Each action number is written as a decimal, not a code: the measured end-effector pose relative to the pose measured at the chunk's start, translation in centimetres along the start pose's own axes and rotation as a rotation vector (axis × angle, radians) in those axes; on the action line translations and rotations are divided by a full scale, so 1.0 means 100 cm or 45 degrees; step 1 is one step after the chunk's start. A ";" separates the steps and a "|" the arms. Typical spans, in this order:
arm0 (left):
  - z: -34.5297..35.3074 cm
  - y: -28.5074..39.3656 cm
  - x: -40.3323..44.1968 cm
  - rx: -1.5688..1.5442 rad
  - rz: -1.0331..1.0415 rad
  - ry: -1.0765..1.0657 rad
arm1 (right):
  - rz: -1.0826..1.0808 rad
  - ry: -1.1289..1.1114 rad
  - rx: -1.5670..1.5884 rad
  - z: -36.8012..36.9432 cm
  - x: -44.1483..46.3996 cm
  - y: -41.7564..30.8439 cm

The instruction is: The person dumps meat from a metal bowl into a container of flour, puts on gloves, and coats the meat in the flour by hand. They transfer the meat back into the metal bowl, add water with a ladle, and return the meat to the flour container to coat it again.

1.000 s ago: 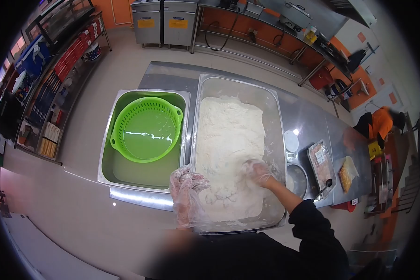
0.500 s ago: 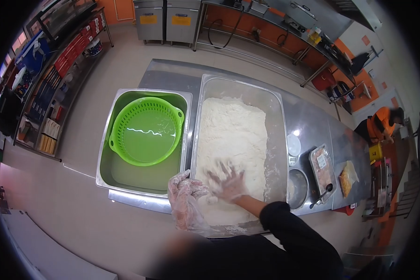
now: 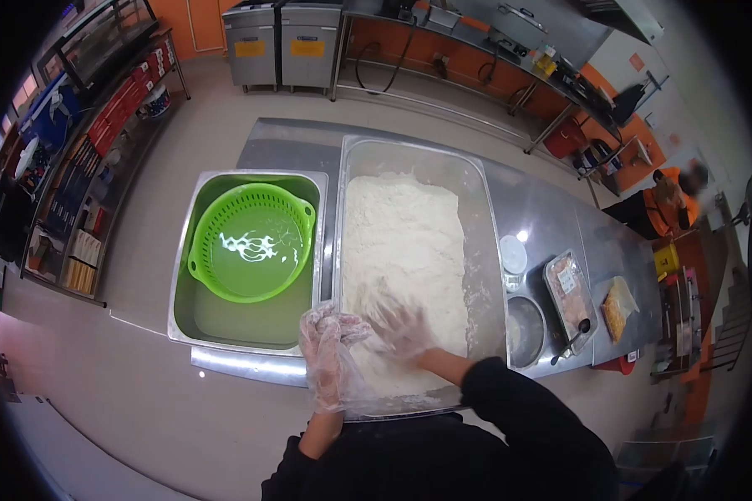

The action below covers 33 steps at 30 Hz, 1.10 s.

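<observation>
A deep metal tray (image 3: pixel 485 250) holds a thick bed of white flour (image 3: pixel 405 225). My right hand (image 3: pixel 401 330), in a clear glove, rests in the near part of the flour with its fingers spread and slightly blurred. Over the tray's near left corner is my left hand (image 3: pixel 332 342), in a flour-coated clear glove, its fingers curled; what they hold, if anything, is hidden. Left of it, a metal basin (image 3: pixel 175 296) of liquid contains a green strainer basket (image 3: pixel 251 288).
On the metal table (image 3: pixel 551 217), right of the tray, are a scale (image 3: pixel 513 255), a round bowl (image 3: pixel 525 332), a packaged meat tray (image 3: pixel 570 296), a black spoon (image 3: pixel 583 326) and a bag of yellowish food (image 3: pixel 617 311). A person in orange (image 3: pixel 668 209) stands far right.
My right hand has moved left from the flour's right side, and its fingers have spread. The lumps near the front are no longer visible. My left hand stays by the tray's corner.
</observation>
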State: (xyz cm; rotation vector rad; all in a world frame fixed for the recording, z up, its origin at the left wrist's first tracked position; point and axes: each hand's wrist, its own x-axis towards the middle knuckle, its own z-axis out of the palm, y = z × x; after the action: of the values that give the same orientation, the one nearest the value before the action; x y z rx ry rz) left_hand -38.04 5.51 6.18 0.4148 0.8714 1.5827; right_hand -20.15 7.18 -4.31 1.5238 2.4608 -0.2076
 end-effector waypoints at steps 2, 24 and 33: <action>-0.005 -0.001 0.000 -0.005 0.058 -0.019 | -0.077 -0.011 -0.134 0.002 -0.023 0.033; 0.012 0.012 -0.006 0.051 0.211 -0.188 | 0.456 0.035 0.230 0.047 0.057 0.146; 0.009 0.008 -0.002 0.065 0.226 -0.146 | 0.486 0.215 0.977 -0.017 0.122 0.107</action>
State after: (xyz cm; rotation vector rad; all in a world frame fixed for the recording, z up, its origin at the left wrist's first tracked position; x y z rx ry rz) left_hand -37.92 5.59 7.42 0.6280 0.8055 1.6836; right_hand -15.98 22.88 -5.98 2.3460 2.2480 -1.0810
